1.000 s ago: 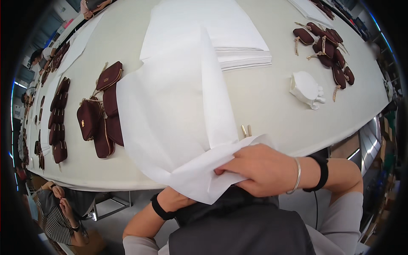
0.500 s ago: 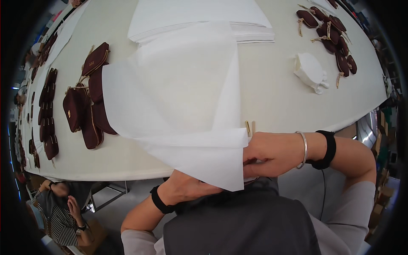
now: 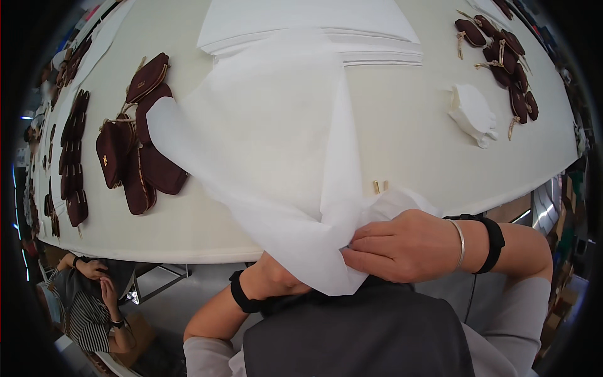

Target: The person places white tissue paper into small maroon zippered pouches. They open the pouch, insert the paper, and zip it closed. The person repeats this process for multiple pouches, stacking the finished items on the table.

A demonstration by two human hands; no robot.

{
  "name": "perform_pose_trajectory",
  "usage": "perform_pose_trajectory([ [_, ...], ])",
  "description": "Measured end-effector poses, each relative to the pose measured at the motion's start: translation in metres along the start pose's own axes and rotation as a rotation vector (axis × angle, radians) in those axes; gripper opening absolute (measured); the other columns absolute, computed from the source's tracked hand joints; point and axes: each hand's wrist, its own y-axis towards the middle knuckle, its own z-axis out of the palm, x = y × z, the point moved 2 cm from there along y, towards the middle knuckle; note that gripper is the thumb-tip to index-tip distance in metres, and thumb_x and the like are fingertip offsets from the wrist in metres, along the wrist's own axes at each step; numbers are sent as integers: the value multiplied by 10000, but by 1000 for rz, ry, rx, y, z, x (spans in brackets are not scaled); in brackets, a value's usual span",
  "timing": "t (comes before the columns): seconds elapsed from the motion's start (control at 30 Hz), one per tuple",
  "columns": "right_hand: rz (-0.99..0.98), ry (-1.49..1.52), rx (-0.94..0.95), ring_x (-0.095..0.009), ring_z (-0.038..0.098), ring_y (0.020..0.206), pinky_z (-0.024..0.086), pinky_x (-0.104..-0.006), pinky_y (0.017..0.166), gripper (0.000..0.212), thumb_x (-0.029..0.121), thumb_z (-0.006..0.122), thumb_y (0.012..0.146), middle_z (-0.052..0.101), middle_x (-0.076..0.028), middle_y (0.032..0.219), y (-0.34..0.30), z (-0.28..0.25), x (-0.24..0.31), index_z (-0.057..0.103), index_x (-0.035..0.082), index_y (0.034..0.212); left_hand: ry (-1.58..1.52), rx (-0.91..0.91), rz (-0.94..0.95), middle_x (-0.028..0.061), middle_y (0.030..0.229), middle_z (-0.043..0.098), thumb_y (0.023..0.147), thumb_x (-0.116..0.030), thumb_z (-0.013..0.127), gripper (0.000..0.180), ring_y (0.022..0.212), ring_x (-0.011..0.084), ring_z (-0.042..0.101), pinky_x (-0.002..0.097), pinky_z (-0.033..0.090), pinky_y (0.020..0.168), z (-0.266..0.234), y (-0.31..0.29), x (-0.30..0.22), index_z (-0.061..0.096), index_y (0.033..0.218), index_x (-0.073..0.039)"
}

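A large sheet of thin white paper [image 3: 270, 138] spreads over the table, its near end gathered and creased at the table's front edge. My right hand [image 3: 392, 248] is closed, thumb and fingers pinching the gathered paper. My left hand [image 3: 275, 276] is under the paper's near corner; the sheet covers its fingers, and whatever they may hold is hidden. To the left, the sheet's edge lies close to several maroon zip pouches [image 3: 112, 154] with cord loops. Two small gold-coloured metal pieces [image 3: 377, 187] lie on the table just beyond my right hand.
A stack of white paper sheets [image 3: 308, 25] lies at the far middle. Crumpled white paper [image 3: 472, 113] and more maroon pouches [image 3: 502, 56] are at the right. A row of pouches [image 3: 72, 157] runs along the far left. Another person [image 3: 88, 314] sits at the lower left.
The flat folded band at the paper's near end has become a loose, crumpled gather. My right hand has moved slightly nearer to me and now pinches the paper; the left corner has curled inward.
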Motion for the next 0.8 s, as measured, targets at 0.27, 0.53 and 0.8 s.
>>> perform_pose_trajectory([
  [0.27, 252, 647, 382, -384, 677, 737, 534, -448, 635, 333, 95, 595, 956, 695, -192, 840, 1, -22, 0, 564, 5, 1275, 38, 13, 184, 92, 1137, 703, 838, -87, 722, 204, 1006, 320, 701, 460, 580, 840, -4, 15, -8, 763, 1037, -100],
  [0.53, 279, 843, 664, -333, 647, 908, 523, -409, 801, 160, 47, 534, 934, 667, -190, 966, 17, 41, -13, 636, -2, 1048, -139, 83, 182, 5, 726, 506, 787, -173, 811, 267, 570, 135, 536, 285, 416, 478, 3, 35, -18, 795, 1050, -220],
  [0.8, 513, 1319, 534, -185, 590, 901, 478, -323, 804, 269, 163, 522, 1016, 603, -64, 945, 4, 11, -17, 595, -11, 1207, -262, 39, -1, -14, 688, 447, 735, -219, 860, 343, 519, 112, 460, 259, 347, 444, 1, 23, -12, 807, 1070, -266],
])
